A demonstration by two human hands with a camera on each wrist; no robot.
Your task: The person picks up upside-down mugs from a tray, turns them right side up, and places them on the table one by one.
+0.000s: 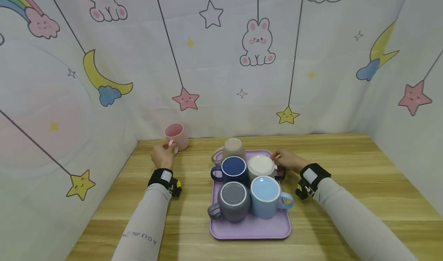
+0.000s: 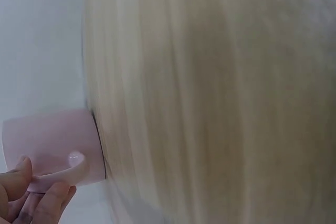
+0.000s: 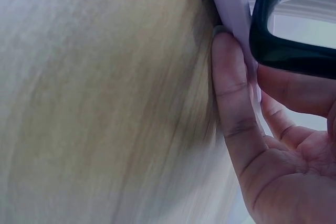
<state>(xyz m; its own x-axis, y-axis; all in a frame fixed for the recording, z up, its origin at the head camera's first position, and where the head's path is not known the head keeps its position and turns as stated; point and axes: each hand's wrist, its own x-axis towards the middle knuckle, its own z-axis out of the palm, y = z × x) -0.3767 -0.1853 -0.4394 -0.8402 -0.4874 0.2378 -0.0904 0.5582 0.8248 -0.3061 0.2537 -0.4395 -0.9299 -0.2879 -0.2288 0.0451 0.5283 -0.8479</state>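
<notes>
Near the back left of the table stands an upright pink mug (image 1: pixel 180 137). My left hand (image 1: pixel 163 155) pinches its handle, and the left wrist view shows thumb and fingers on that handle (image 2: pixel 68 174). At the right edge of a purple tray (image 1: pixel 250 229), my right hand (image 1: pixel 290 160) grips the rim. In the right wrist view the tray's rim (image 3: pixel 231 3) runs between its fingers, beside the black handle (image 3: pixel 294 56) of an upturned white mug (image 1: pixel 261 167). Other upturned mugs on the tray are beige (image 1: pixel 233 148), navy (image 1: pixel 234 168), grey (image 1: pixel 233 201) and light blue (image 1: pixel 265 197).
The wooden table (image 1: pixel 346 176) meets a patterned cloth backdrop (image 1: pixel 221 115) at the back, with cloth on both sides too. Mug handles stick out past the tray's left and right edges. The mugs stand close together.
</notes>
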